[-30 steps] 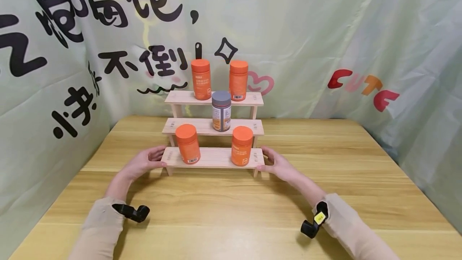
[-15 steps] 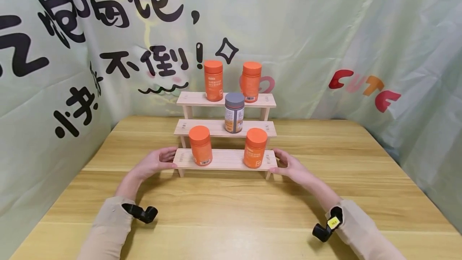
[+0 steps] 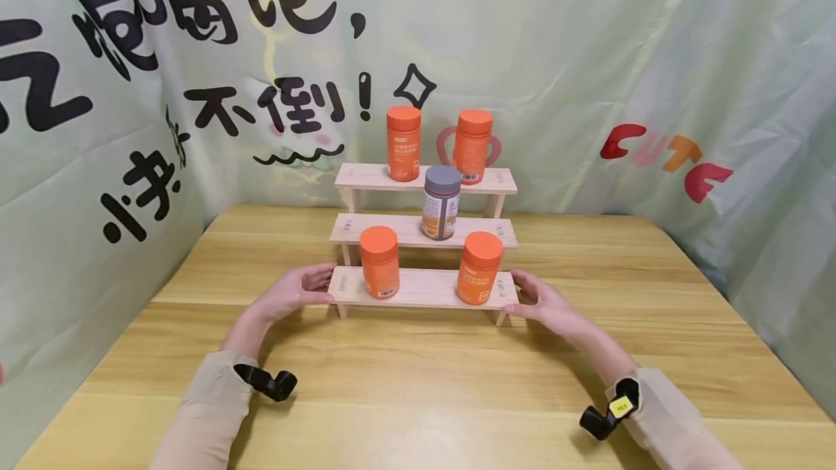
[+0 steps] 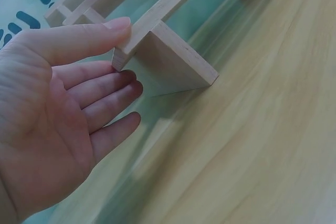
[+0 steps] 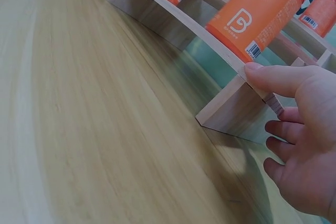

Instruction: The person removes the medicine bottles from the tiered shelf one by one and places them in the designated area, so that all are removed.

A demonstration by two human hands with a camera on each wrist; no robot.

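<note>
A three-tier wooden display stand (image 3: 427, 287) rests on the table. Two orange jars, the left (image 3: 403, 145) and the right (image 3: 472, 148), are upright on its top tier. One grey-lidded jar (image 3: 441, 203) occupies the middle tier, and two more orange jars, left (image 3: 379, 263) and right (image 3: 480, 269), stand on the bottom tier. My left hand (image 3: 294, 293) grips the bottom board's left end, thumb (image 4: 113, 32) at its edge. At the other end, my right hand (image 3: 547, 304) holds the board likewise, thumb (image 5: 273, 78) close to the orange jar.
The wooden table (image 3: 418, 397) reaches out in front of the stand and to both sides. A pale printed curtain (image 3: 535, 56) hangs behind and along the sides. Each sleeve cuff carries a black wrist camera, one left (image 3: 268, 381), one right (image 3: 607, 415).
The stand, with all its jars upright, has slid to the right along the table. Both hands have moved with it, keeping their hold on its two ends.
</note>
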